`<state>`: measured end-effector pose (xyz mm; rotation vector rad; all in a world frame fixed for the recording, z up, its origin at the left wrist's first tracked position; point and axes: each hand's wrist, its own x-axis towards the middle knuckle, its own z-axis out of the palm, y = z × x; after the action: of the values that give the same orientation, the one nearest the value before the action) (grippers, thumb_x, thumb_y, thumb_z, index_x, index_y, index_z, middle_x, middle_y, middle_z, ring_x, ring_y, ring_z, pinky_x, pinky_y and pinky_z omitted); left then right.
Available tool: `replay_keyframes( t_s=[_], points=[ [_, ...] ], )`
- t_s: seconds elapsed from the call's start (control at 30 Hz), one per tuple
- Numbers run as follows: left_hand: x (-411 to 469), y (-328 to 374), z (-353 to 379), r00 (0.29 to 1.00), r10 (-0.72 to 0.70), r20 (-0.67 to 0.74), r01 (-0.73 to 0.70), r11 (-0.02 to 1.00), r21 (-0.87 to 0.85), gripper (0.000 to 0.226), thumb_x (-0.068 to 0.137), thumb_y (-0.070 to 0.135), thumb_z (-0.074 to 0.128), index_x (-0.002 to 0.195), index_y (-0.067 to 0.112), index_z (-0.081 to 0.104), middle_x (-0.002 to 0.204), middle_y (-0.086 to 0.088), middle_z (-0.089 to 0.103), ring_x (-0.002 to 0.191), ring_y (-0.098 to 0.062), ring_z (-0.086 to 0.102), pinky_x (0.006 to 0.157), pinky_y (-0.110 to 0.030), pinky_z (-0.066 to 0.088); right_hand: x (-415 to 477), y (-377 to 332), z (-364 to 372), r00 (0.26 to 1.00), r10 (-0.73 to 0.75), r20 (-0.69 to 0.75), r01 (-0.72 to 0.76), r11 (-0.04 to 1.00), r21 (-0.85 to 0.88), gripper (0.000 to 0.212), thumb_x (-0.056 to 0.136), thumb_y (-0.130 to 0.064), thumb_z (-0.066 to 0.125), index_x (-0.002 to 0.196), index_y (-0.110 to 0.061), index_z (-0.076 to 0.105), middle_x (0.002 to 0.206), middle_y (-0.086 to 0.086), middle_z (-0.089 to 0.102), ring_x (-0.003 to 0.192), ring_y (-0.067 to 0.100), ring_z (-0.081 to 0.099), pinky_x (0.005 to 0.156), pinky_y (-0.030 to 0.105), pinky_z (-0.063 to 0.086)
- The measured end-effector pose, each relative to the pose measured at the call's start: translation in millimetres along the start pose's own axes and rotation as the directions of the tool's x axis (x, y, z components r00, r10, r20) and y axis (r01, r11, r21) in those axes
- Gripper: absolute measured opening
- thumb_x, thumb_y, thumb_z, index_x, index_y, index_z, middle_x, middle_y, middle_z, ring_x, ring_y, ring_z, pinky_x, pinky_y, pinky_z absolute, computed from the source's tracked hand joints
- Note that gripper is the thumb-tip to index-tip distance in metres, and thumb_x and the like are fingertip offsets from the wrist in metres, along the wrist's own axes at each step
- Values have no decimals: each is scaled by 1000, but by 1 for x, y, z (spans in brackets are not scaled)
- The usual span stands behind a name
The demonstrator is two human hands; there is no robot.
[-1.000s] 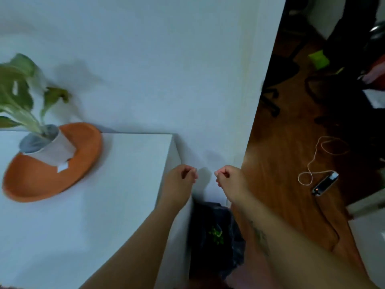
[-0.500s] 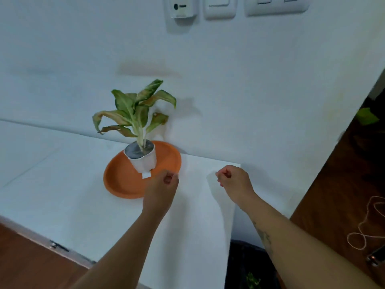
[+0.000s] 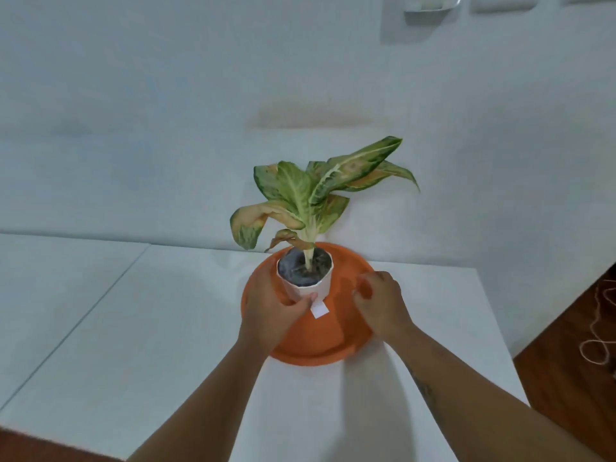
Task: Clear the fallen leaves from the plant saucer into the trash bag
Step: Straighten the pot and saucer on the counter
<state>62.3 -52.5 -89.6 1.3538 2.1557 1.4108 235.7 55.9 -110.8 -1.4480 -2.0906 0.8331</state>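
An orange plant saucer sits on the white table, near the wall. In it stands a white pot holding a plant with green and yellowing leaves. A small white tag lies at the pot's foot. My left hand wraps the lower left side of the pot, thumb against its front. My right hand lies over the right side of the saucer with its fingers curled down; what is under them is hidden. No loose leaves show on the bare part of the saucer. The trash bag is out of view.
The white table runs left and toward me, and its right edge drops to a wooden floor where a white cord lies. The white wall stands close behind the plant, with a switch plate high up.
My view swung from the trash bag on the floor back up to the table. Both hands moved forward from the table's corner onto the pot and saucer.
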Motion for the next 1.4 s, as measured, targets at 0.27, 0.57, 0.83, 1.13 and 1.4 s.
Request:
replay_keyframes(
  t_s=[0.27, 0.57, 0.83, 1.13, 1.4],
  points=[
    [32, -16, 11, 979, 33, 200, -10, 993, -115, 88, 58, 34, 89, 129, 33, 39, 125, 17, 52, 116, 13, 48, 91, 2, 36, -19, 12, 24, 1000, 1, 12, 0, 995, -95, 49, 92, -5, 44, 140, -13, 46, 154, 1, 35, 149, 25, 14, 115, 36, 26],
    [31, -18, 17, 965, 91, 247, -53, 986, -157, 96, 58, 41, 89, 139, 26, 40, 134, 11, 54, 126, -4, 53, 103, -24, 47, -17, 19, 30, 998, -31, -50, 32, 999, 11, 47, 86, -5, 35, 127, -4, 59, 140, 12, 52, 138, 27, 39, 122, 36, 12],
    [19, -16, 14, 975, -19, 221, 31, 998, -52, 88, 53, 43, 91, 124, 34, 39, 120, 18, 53, 112, -1, 57, 87, -9, 45, -22, 27, 30, 995, -13, -97, 22, 995, 93, 45, 89, 5, 42, 130, -7, 58, 145, 6, 47, 137, 22, 39, 116, 33, 28],
    [0, -2, 11, 991, -35, 130, 39, 999, -29, 88, 62, 30, 90, 132, 37, 37, 121, 33, 48, 113, 22, 46, 87, 1, 38, -25, 26, 27, 991, -47, -129, 67, 986, 153, 43, 90, 0, 40, 127, -12, 58, 143, 4, 49, 133, 20, 43, 110, 25, 30],
    [-32, -55, -23, 976, -82, 203, -25, 878, 477, 103, 69, 86, 47, 148, 24, 26, 159, -1, 28, 145, -27, 28, 116, -49, 30, -43, 28, 18, 997, -48, -68, 50, 998, 34, 45, 92, -22, 43, 136, -24, 49, 161, -4, 14, 144, 15, 26, 104, 32, 39]
  ],
)
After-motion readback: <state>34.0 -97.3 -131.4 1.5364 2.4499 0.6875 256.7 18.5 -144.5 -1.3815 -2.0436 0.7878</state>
